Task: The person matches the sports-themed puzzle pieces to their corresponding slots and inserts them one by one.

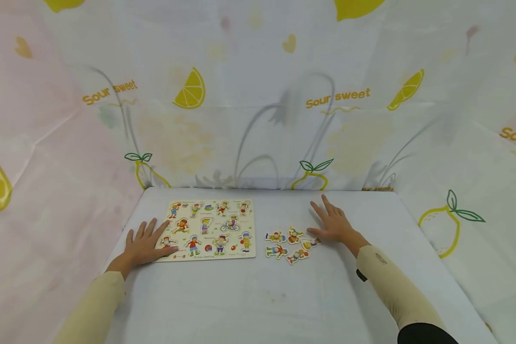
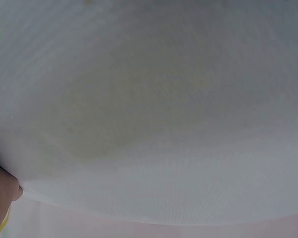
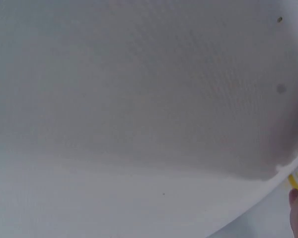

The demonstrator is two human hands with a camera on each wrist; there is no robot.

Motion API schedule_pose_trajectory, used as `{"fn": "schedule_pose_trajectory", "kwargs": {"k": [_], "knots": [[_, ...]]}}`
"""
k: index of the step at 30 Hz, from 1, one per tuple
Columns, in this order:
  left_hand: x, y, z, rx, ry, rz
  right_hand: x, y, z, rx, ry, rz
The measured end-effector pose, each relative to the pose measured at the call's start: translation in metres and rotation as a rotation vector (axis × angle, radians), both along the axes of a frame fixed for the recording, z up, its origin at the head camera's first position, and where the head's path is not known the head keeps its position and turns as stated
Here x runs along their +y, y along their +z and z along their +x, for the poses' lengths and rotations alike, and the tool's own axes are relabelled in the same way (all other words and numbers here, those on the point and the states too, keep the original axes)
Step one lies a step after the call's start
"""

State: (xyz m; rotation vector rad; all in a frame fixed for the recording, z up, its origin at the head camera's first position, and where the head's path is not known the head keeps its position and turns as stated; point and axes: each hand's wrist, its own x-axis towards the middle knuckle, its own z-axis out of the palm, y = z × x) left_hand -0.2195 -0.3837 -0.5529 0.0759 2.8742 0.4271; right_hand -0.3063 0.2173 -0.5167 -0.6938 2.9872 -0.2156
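Note:
A wooden picture puzzle board [image 1: 250, 223] with several cartoon sports figures lies on the white table, left of the middle. My left hand [image 1: 143, 244] rests on its left edge, fingers spread. Right of the board lie several loose figure-shaped puzzle pieces, among them a cyclist-like upper piece [image 1: 295, 235] and a lower piece [image 1: 298, 256]. My right hand [image 1: 334, 224] lies spread on the table beside them, its thumb close to the nearest piece [image 1: 310, 243]; whether they touch I cannot tell. Both wrist views show mostly white cloth, with only a bit of each hand at a lower corner.
White cloth covers the table [image 1: 241, 301]. Behind and at both sides hangs a pale curtain [image 1: 249, 62] printed with lemons and lettering. Beige sleeves cover both forearms, and a dark band [image 1: 425, 333] shows on the right arm.

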Motion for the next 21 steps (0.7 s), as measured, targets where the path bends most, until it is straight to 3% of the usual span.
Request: {"fn": "schedule_pose_trajectory", "kwargs": {"k": [8, 18, 21], "knots": [[0.0, -0.001, 0.0, 0.001, 0.006, 0.004, -0.018, -0.001, 0.005, -0.034, 0.037, -0.042], [0.004, 0.005, 0.003, 0.001, 0.002, 0.005, -0.04, -0.005, 0.016, 0.019, 0.2, -0.16], [0.006, 0.007, 0.005, 0.011, 0.003, 0.026, -0.044, -0.008, 0.02, -0.005, 0.207, -0.194]]}}
